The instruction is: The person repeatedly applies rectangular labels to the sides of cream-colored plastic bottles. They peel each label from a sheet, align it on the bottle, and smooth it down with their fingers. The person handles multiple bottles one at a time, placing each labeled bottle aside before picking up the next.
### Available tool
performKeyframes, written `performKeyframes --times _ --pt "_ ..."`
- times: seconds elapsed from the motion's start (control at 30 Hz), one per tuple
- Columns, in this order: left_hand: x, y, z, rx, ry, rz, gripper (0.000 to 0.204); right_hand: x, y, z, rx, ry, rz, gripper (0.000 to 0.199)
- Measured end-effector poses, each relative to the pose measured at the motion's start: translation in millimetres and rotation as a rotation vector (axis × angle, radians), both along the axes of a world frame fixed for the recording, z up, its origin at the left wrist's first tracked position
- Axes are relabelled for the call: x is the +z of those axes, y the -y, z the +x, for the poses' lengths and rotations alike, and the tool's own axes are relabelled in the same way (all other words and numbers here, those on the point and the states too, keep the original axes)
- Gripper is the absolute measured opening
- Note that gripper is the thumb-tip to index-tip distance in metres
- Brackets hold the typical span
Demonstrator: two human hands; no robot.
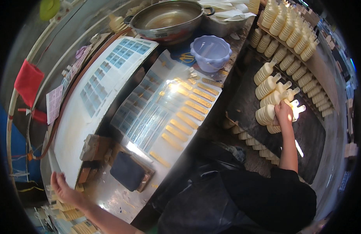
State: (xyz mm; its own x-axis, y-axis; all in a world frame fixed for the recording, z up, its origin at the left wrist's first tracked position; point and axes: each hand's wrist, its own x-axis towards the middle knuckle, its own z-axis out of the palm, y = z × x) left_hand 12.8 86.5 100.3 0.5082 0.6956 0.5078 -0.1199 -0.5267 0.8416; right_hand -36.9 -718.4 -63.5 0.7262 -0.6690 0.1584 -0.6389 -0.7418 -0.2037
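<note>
On the right, my right hand is closed round the narrow neck of a cream ribbed piece, shaped like a bottle or an insulator. Several matching pieces stand close together beside it on a dark board. Far to the left, my left hand is raised past the end of the workbench, its fingers apart and slightly blurred. A thin whitish strip shows just above those fingers; whether they touch it I cannot tell. Gold strips lie in a row on a sheet of blue-printed film on the bench.
A wide metal pan and a lavender bowl stand at the back of the bench. A dark pad lies near a brick block. A white panel leans at the left. Racks of ribbed pieces fill the far right.
</note>
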Motion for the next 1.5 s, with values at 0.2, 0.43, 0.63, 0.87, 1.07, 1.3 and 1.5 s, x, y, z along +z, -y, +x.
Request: performKeyframes --times 0.2,0.43,0.63,0.87,1.07,1.3,1.5 --pt "-26 162 18 -0.833 -0.28 -0.037 0.033 168 -133 23 0.614 0.054 0.076 0.024" --pt "-32 254 1 -1.3 -0.352 0.33 0.102 263 -285 99 1.524 0.105 0.419 0.021" --pt "-70 175 -22 -0.995 -0.363 -0.603 0.082 185 -422 166 1.402 0.107 1.046 0.052" --pt "-100 100 -21 -0.797 -0.135 -1.067 0.073 96 -521 129 1.382 -0.386 1.196 0.067" --pt "-108 89 -20 -0.569 -0.146 -0.952 0.085 89 -489 186 1.349 -0.245 0.781 0.023" --pt "-98 106 -23 -0.428 -0.25 -0.89 0.085 109 -167 372 0.675 0.466 0.128 0.033" --pt "-109 103 -26 -0.387 -0.242 -0.822 0.094 100 -71 399 0.512 -0.191 0.066 0.028"
